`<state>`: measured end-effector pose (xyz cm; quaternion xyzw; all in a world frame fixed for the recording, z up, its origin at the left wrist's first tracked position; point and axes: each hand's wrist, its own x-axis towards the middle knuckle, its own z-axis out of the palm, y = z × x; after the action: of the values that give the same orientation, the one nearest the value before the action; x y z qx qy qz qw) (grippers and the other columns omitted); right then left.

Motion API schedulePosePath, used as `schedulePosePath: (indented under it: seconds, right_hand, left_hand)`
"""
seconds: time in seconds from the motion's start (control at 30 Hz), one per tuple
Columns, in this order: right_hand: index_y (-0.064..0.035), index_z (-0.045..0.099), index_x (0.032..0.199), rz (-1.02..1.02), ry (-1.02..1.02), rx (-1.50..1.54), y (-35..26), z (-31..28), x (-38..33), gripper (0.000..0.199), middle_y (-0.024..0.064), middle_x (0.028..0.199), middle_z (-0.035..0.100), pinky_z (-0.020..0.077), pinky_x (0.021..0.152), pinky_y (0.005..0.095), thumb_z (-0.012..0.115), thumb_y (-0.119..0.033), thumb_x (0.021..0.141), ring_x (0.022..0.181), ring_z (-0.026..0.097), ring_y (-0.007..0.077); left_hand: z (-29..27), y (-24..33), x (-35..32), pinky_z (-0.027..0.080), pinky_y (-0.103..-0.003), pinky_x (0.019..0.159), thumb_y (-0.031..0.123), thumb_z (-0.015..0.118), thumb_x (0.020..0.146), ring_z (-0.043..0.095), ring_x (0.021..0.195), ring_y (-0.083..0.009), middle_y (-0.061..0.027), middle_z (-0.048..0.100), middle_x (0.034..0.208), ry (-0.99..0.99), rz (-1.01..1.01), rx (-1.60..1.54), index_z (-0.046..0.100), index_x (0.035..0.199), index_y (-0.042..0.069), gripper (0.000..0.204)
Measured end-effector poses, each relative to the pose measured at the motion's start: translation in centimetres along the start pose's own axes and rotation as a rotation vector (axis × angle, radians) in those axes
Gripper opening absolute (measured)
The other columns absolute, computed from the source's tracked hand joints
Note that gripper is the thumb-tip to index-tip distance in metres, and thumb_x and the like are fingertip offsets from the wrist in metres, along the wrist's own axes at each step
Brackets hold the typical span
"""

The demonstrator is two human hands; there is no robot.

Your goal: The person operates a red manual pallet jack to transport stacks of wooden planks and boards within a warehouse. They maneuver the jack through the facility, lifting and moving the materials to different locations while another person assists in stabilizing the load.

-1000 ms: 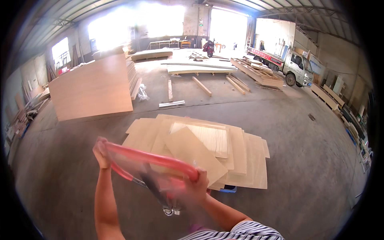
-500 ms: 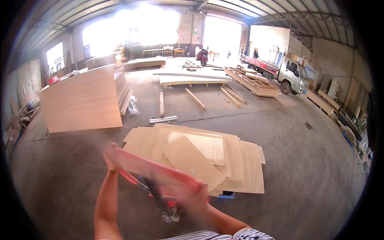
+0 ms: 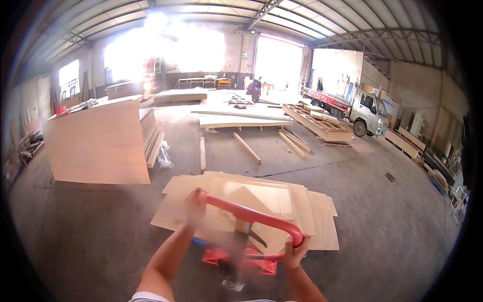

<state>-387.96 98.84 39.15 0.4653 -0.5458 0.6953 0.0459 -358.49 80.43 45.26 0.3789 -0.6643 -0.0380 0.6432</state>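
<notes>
Both my hands grip the red loop handle (image 3: 254, 215) of a hand pallet truck. My left hand (image 3: 195, 205), smeared by motion, is closed on the handle's upper left end. Lower down, my right hand (image 3: 296, 250) wraps around its right end. A dark control lever (image 3: 257, 238) shows inside the loop. Beneath the handle is the truck's red base (image 3: 265, 266), with a small wheel (image 3: 231, 283) partly blurred. Just beyond lies a loose stack of thin tan boards (image 3: 322, 226), fanned out at uneven angles; the handle hides part of it.
A tall block of upright panels (image 3: 98, 143) stands at left, with clear plastic wrap (image 3: 164, 155) beside it. Ahead lie wooden beams (image 3: 246, 148), a low pile of pale sheets (image 3: 244, 121) and timber frames (image 3: 322, 126). A truck (image 3: 370, 113) and a motorbike (image 3: 255, 90) stand farther back.
The handle has swung to the right, and both hands have moved right with it. The board stack now appears lower in view, and more of the truck's red base shows.
</notes>
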Motion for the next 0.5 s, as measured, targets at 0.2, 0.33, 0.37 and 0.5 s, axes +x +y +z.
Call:
schedulePosePath:
  seconds: [0.2, 0.33, 0.37, 0.5]
  right_hand:
    - [-0.0015, 0.05, 0.091, 0.064, 0.051, -0.037, 5.3, 4.1, 7.5, 0.013, 0.0087, 0.076, 0.048, 0.0429, 0.063, 0.0314, 0.06, -0.01, 0.086, 0.066, 0.047, 0.0161]
    - [-0.0016, 0.05, 0.091, -0.112, 0.129, -0.215, 9.5, 6.4, 12.0, 0.014, 0.0065, 0.071, 0.048, 0.0421, 0.059, 0.0312, 0.06, -0.011, 0.087, 0.063, 0.048, 0.0164]
    - [-0.0012, 0.051, 0.092, -0.067, 0.123, -0.205, 10.5, 6.9, 13.2, 0.014, 0.0087, 0.072, 0.05, 0.0436, 0.06, 0.0327, 0.06, -0.01, 0.086, 0.063, 0.05, 0.0193]
    - [-0.0013, 0.053, 0.093, 0.108, 0.096, -0.143, 15.0, 8.1, 17.2, 0.016, 0.0118, 0.073, 0.055, 0.0468, 0.062, 0.0344, 0.061, -0.01, 0.083, 0.064, 0.055, 0.0218]
  left_hand:
    - [9.8, -4.3, 5.5, 0.045, -0.042, 0.058, 0.024, 0.05, 0.098, 0.058, 0.067, -0.0371, -0.0148, 0.057, 0.074, -0.065, 0.081, -0.038, 0.055, 0.082, 0.005, 0.026]
    - [15.1, -6.0, 8.4, 0.046, -0.042, 0.06, 0.02, 0.052, 0.096, 0.059, 0.069, -0.0375, -0.0146, 0.057, 0.076, -0.068, 0.096, -0.073, 0.056, 0.083, 0.005, 0.021]
    - [16.6, -6.8, 9.1, 0.046, -0.042, 0.06, 0.02, 0.051, 0.097, 0.059, 0.069, -0.0376, -0.0147, 0.058, 0.076, -0.056, 0.109, -0.063, 0.056, 0.084, 0.005, 0.021]
    - [22.5, -9.1, 10.7, 0.046, -0.042, 0.061, 0.022, 0.05, 0.098, 0.06, 0.069, -0.0367, -0.0149, 0.058, 0.076, -0.058, 0.104, -0.025, 0.057, 0.085, 0.004, 0.023]
